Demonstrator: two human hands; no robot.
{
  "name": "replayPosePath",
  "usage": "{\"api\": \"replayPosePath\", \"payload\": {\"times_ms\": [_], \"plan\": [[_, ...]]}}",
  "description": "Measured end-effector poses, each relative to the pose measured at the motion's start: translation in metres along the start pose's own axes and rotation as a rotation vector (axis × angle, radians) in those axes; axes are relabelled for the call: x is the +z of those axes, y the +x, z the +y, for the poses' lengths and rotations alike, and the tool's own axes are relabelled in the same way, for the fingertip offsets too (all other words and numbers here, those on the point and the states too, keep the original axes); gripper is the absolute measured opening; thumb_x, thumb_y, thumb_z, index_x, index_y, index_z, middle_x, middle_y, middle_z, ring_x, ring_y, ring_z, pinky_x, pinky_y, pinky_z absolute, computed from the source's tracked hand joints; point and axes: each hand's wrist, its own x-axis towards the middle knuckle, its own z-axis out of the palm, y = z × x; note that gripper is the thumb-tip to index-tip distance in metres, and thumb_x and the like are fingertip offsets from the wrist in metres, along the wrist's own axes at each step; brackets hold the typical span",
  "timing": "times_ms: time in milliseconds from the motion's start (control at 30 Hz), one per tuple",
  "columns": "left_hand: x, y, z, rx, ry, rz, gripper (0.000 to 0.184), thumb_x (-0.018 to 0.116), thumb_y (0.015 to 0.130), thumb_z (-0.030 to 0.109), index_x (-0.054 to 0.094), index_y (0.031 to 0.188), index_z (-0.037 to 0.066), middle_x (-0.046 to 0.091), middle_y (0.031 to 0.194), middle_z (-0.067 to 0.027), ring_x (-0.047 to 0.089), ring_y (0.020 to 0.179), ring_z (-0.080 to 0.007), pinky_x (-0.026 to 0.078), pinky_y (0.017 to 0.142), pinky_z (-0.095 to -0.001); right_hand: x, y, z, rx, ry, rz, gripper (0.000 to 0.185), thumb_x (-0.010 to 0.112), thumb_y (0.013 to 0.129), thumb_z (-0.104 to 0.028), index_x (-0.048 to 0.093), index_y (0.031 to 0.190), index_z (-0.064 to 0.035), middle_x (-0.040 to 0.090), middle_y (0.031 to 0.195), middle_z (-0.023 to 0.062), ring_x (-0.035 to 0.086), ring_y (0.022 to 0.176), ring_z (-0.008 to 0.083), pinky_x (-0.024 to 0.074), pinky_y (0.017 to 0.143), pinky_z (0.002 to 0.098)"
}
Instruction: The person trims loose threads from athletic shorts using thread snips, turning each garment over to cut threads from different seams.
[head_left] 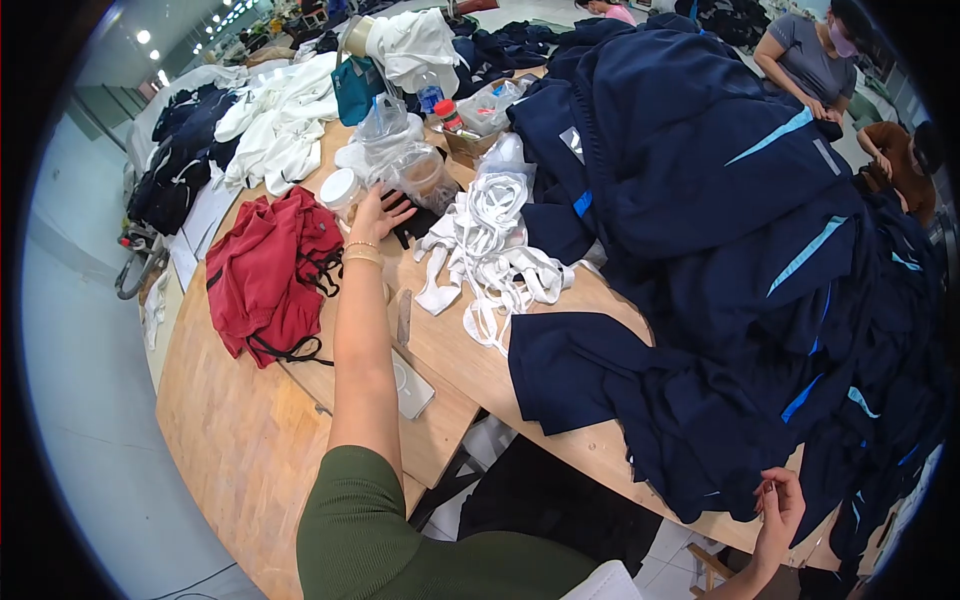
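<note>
My left hand reaches across the table with its fingers spread, beside a clear jar with a white lid. Just beyond it sit crumpled clear plastic bags and a clear plastic tub. To its right is a heap of white fabric strips; a red garment with black cords lies to its left. At the lower right, my right hand is raised by the table edge, close to the navy garments. Its fingers are curled in toward the thumb; anything between them is too small to make out.
A flat pale phone-like object lies near my left forearm. White garments, a teal bag and a red-capped container are farther back. Two people work at the right, past the tall navy pile.
</note>
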Motion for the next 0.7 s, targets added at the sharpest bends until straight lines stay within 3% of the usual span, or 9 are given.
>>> {"api": "replayPosePath", "payload": {"times_ms": [33,67,167,267,300,467,567,667,700], "plan": [[0.000,0.002,-0.002,-0.026,-0.096,-0.075,0.051,0.039,0.098,0.031,0.019,0.141,0.011,0.028,0.139,-0.0238,0.031,0.125,-0.0513,0.040,0.097,-0.0620,0.000,0.000,-0.002,0.011,0.008,-0.008,0.013,0.053,0.091,-0.009,0.057,0.099,0.0008,0.052,0.077,0.0021,0.044,0.062,0.0042,0.0317,0.054,0.0168],[0.002,0.004,-0.005,-0.029,-0.093,-0.079,0.051,0.039,0.098,0.031,0.019,0.141,0.011,0.028,0.139,-0.0238,0.031,0.125,-0.0513,0.040,0.097,-0.0620,0.000,0.000,-0.003,0.020,0.017,-0.016,0.013,0.052,0.091,-0.007,0.057,0.099,0.0005,0.053,0.078,0.0020,0.046,0.065,0.0045,0.0323,0.055,0.0167],[0.003,0.024,-0.019,-0.123,-0.642,-0.308,0.050,0.025,0.101,0.030,0.010,0.145,0.011,0.005,0.148,-0.0273,0.014,0.130,-0.0577,0.032,0.103,-0.0637,0.002,-0.001,-0.005,0.017,0.013,-0.012,0.012,0.053,0.090,-0.007,0.057,0.099,0.0009,0.052,0.078,0.0017,0.047,0.066,0.0050,0.0333,0.056,0.0168],[0.007,0.029,-0.033,-0.086,-0.743,-0.361,0.056,0.024,0.101,0.036,0.005,0.146,0.007,0.000,0.149,-0.0278,0.014,0.129,-0.0594,0.032,0.105,-0.0608,0.001,-0.006,-0.006,0.015,0.038,0.003,0.012,0.053,0.090,-0.007,0.057,0.098,0.0013,0.052,0.077,0.0015,0.047,0.067,0.0057,0.0342,0.058,0.0171],[0.010,0.028,-0.034,-0.081,-0.720,-0.327,0.056,0.023,0.101,0.037,0.005,0.146,0.008,-0.001,0.150,-0.0271,0.014,0.130,-0.0589,0.031,0.105,-0.0606,-0.001,-0.008,-0.006,0.026,0.035,0.016,0.012,0.053,0.090,-0.007,0.057,0.098,0.0013,0.052,0.077,0.0015,0.047,0.067,0.0057,0.0342,0.058,0.0171],[0.016,0.001,-0.022,-0.095,-0.230,-0.203,0.089,0.058,0.087,0.046,0.000,0.147,0.013,0.009,0.150,-0.0165,0.026,0.131,-0.0494,0.038,0.097,-0.0630,-0.009,-0.014,0.001,0.036,0.024,0.040,0.017,0.053,0.091,-0.014,0.056,0.100,0.0004,0.050,0.076,0.0013,0.042,0.063,0.0045,0.0312,0.055,0.0178],[0.020,-0.026,-0.013,0.044,0.024,-0.226,0.088,0.060,0.086,0.046,0.006,0.147,0.014,0.011,0.150,-0.0157,0.028,0.131,-0.0469,0.035,0.099,-0.0618,-0.010,-0.013,0.000,0.040,0.020,0.046,0.017,0.054,0.091,-0.015,0.056,0.100,0.0000,0.051,0.076,0.0010,0.043,0.063,0.0047,0.0320,0.056,0.0179],[0.009,-0.034,-0.002,0.085,0.156,-0.010,0.079,0.057,0.088,0.046,0.015,0.146,0.014,0.015,0.149,-0.0136,0.037,0.126,-0.0386,0.034,0.099,-0.0578,-0.012,-0.014,0.003,0.029,0.026,0.033,0.019,0.055,0.091,-0.016,0.056,0.100,0.0001,0.051,0.077,0.0007,0.044,0.064,0.0051,0.0327,0.057,0.0176],[-0.002,-0.034,0.002,0.203,0.236,0.025,0.071,0.052,0.090,0.046,0.020,0.145,0.016,0.024,0.147,-0.0128,0.041,0.123,-0.0325,0.038,0.095,-0.0485,-0.012,-0.015,0.001,0.032,0.038,0.030,0.019,0.055,0.091,-0.016,0.056,0.100,0.0003,0.051,0.077,0.0006,0.044,0.065,0.0052,0.0327,0.057,0.0177]]}}
